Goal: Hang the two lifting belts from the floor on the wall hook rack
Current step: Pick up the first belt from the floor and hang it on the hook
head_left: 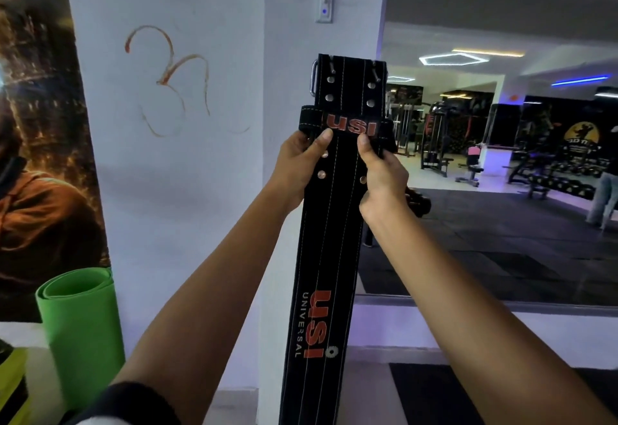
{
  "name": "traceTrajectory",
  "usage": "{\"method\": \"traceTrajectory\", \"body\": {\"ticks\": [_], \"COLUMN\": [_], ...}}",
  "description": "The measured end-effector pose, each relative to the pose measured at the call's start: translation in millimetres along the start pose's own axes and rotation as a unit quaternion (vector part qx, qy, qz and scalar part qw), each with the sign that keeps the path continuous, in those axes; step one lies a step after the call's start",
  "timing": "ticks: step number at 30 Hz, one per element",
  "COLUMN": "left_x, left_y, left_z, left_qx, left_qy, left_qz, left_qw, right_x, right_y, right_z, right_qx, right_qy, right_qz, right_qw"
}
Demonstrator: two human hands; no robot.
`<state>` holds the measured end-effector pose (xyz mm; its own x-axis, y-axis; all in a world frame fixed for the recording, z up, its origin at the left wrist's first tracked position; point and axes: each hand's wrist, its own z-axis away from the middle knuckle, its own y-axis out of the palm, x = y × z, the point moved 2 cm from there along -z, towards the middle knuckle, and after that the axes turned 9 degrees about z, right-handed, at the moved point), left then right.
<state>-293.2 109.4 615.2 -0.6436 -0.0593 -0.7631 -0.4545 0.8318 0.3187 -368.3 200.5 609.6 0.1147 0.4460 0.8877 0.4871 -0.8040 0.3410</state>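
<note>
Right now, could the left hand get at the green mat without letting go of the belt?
Probably not. The left hand grips the belt raised at the pillar, while the mat stands far down left, nothing between.

Lettering on the black lifting belt

The lifting belt [329, 240] reads "USI" in red on its keeper loop [347, 125], and lower on the strap "USI" in red beside "UNIVERSAL" in white.

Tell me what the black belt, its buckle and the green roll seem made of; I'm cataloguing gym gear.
The wide black lifting belt looks like matte suede-type leather: napped surface, pale stitch rows, metal rivets. Its silver buckle frame looks like polished steel, judging by the shine. The rolled green mat appears to be soft foam or rubber, smooth and dull; which one is unclear.
</note>
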Motion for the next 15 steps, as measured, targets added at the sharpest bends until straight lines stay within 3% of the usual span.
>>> {"method": "traceTrajectory", "body": {"ticks": [5,10,12,15], "left_x": [6.1,2.2,-0.3,-3.4], "left_y": [-1.1,-5.8,-5.9,-6.1], "left_z": [-3.6,-6.7,-7.0,-8.6], "left_qx": [-0.038,-0.055,-0.051,-0.054], "left_qy": [0.017,0.013,0.013,0.017], "left_qz": [0.035,0.041,0.045,0.046], "left_qw": [0.999,0.998,0.998,0.997], "right_x": [-16.5,-103.8,-135.9,-141.0], "right_y": [-15.9,-68.6,-85.0,-84.3], "right_z": [2.2,50.4,67.8,60.7], "right_qx": [0.1,0.238,0.258,0.263], "right_qy": [-0.036,0.105,0.162,0.158], "right_qz": [0.089,0.213,0.194,0.152], "right_qw": [0.99,0.942,0.932,0.94]}}
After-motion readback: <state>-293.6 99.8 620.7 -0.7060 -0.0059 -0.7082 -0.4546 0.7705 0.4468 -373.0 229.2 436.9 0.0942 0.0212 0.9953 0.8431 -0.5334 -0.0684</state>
